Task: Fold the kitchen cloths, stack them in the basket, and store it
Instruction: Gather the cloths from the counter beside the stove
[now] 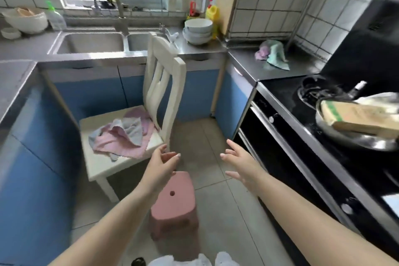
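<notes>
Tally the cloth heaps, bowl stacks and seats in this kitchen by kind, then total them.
Crumpled cloth heaps: 2 (pink-and-grey on chair seat; purple-and-green on steel counter)
White bowl stacks: 1
Seats: 2 (white wooden chair; pink plastic stool)
Total: 5

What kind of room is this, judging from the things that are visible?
A home kitchen, most likely: a double sink under the window, a black stove with a pan on it, and stacked bowls on the counter.
</notes>
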